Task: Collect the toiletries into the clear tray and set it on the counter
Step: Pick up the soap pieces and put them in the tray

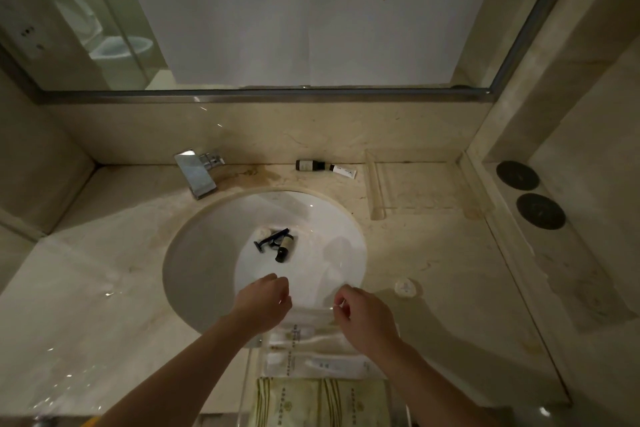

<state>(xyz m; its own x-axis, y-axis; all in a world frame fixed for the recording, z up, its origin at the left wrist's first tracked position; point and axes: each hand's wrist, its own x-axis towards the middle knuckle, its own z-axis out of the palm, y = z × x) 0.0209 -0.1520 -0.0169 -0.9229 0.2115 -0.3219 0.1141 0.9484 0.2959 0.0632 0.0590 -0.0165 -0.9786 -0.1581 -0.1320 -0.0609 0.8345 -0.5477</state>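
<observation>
A clear tray [248,378] sits at the near edge of the counter, holding white sachets [311,354] and green-striped packets [322,402]. My left hand [265,303] and my right hand [363,317] rest at its far rim with fingers curled and pinched on the clear edge. In the white sink [194,263] lie a blue razor [272,239], a small dark bottle [284,248] and a small white piece [264,231]. Behind the sink a dark bottle [310,165] and a white tube [343,171] lie on the counter. A round white wrapped item [405,287] lies right of the sink.
A chrome tap [197,172] stands at the back left of the sink. A second clear acrylic tray [375,184] lies at the back right. Two black round sockets [530,196] sit in the right ledge. The mirror [294,10] is above, and bare marble counter [86,270] lies left.
</observation>
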